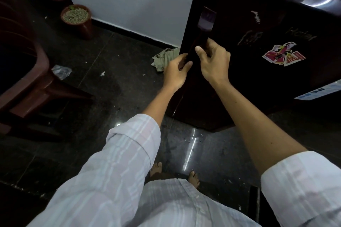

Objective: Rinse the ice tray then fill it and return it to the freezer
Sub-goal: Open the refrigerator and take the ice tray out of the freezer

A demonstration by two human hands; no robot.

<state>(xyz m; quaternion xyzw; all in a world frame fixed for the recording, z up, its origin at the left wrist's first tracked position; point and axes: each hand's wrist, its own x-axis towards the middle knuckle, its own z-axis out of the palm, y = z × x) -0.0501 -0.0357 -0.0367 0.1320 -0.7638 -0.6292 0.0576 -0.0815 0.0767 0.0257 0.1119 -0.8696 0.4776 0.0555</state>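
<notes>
A dark fridge stands at the upper right with its door closed and a colourful sticker on the front. A long dark handle runs down the door's left edge. My left hand grips the door's left edge just below the handle. My right hand holds the handle, fingers curled round it and thumb on its front. No ice tray is in view.
A brown plastic chair stands at the left. A clay pot with pebbles sits by the white wall. A crumpled cloth lies beside the fridge. Scraps litter the dark tiled floor. My bare feet show below.
</notes>
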